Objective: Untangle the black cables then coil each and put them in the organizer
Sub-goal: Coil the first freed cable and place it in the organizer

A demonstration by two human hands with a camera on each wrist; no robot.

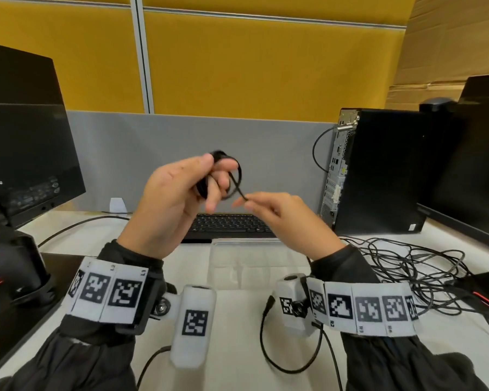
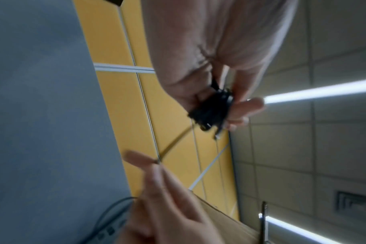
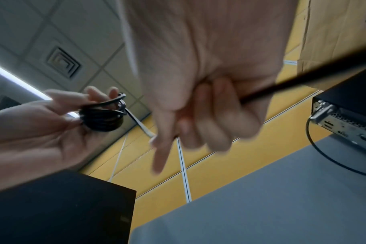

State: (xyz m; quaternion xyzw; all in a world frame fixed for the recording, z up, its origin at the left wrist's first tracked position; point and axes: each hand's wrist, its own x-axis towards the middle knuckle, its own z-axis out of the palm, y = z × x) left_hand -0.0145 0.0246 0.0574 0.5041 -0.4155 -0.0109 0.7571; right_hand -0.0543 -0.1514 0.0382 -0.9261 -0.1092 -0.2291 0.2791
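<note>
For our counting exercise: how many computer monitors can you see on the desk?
2: one monitor at the desk's left edge, one monitor at the right edge beside the tower PC. Others may sit outside the view.

Head view looks forward and down over the worktop [image 1: 237,320] from above the wrists, both hands mid-frame. Wrist views sit close under each palm, tilted up toward ceiling and yellow partition [image 2: 119,49]. All three share the coiled cable [image 1: 226,176].
</note>
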